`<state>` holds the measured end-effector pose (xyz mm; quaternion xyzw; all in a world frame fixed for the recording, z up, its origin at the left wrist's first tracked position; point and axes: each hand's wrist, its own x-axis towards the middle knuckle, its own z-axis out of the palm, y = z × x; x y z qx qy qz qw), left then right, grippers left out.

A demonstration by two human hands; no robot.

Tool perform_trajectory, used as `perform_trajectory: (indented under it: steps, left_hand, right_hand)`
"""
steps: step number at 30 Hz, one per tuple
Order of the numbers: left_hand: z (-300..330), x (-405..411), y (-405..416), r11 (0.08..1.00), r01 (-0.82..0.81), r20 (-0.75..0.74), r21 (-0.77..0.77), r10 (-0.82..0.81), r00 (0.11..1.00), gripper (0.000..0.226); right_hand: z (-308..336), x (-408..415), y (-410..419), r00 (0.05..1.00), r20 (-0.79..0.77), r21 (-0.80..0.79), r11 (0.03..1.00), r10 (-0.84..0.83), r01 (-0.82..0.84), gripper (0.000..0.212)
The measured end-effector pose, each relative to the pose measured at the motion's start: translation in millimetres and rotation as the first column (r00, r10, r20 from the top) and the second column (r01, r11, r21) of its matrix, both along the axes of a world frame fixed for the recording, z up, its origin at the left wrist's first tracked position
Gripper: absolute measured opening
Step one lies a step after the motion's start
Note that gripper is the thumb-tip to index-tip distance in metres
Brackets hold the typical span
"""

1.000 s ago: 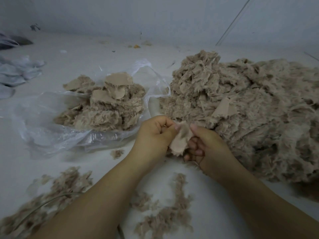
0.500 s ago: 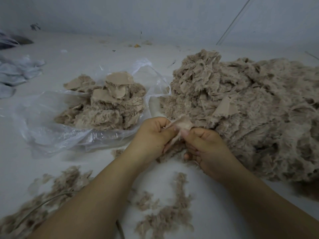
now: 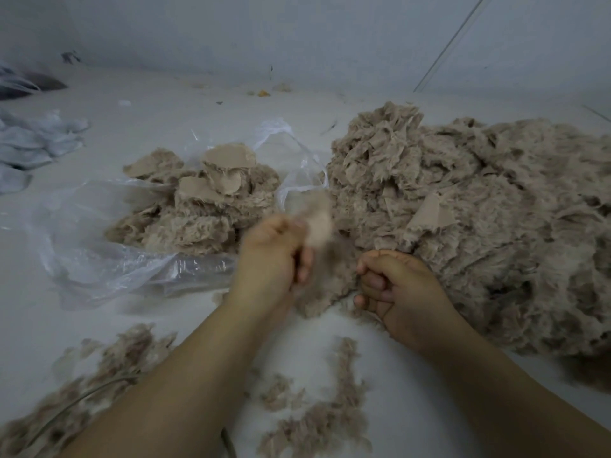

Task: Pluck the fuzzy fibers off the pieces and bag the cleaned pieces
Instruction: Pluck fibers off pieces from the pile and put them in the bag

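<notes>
Beige fuzz is everywhere on this pale surface, which looks like a floor running back to a wall. The left hand [image 3: 274, 252] is blurred; its curled fingers pinch a small tan piece [image 3: 317, 223], held up between the two mounds and just above the hand. The right hand [image 3: 393, 289] sits lower and just to the right, fingers curled in against the palm, at the near edge of the big pile [image 3: 479, 233]; whether it holds any fibers I cannot tell. That big pile of fuzzy pieces fills the right side of the floor. To the left of the hands a clear plastic bag [image 3: 99, 259] lies open and crumpled, with a smaller heap of pieces [image 3: 198, 206] on it, several showing smooth flat backs. Loose plucked fibers [image 3: 324, 414] are scattered on the near floor between the forearms, and more fluff [image 3: 109, 361] lies toward the near left corner. Crumpled pale-blue material [image 3: 29, 140] sits at the far left edge.
</notes>
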<state>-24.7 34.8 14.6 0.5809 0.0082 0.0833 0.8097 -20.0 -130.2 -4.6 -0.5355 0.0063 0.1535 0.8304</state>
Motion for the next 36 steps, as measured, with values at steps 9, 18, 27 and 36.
perform_trajectory:
  steps: [9, 18, 27, 36]
  left_hand:
    - [-15.4, 2.1, -2.5, 0.566, -0.018, 0.035, 0.824, -0.019, 0.999, 0.018]
    - [-11.7, -0.3, -1.6, 0.721, 0.031, 0.073, 0.692, -0.113, 0.991, 0.01]
    - [-5.2, -9.3, -8.9, 0.873, 0.289, -0.1, 0.392, -0.272, 0.957, 0.005]
    - [-2.2, -1.0, 2.6, 0.933, -0.119, 0.03, 0.341, 0.115, 0.993, 0.02]
  right_hand:
    - [-2.1, 1.1, 1.2, 1.0, -0.008, -0.012, 1.0, 0.004, -0.005, 0.041]
    - [-2.9, 0.1, 2.7, 1.0, 0.029, -0.076, 0.997, -0.003, 0.005, 0.044]
    - [-0.6, -2.6, 3.4, 0.999, 0.046, -0.108, 0.994, 0.001, 0.004, 0.033]
    - [-7.9, 3.5, 5.7, 0.987, -0.049, -0.055, 0.987, -0.153, 0.15, 0.034]
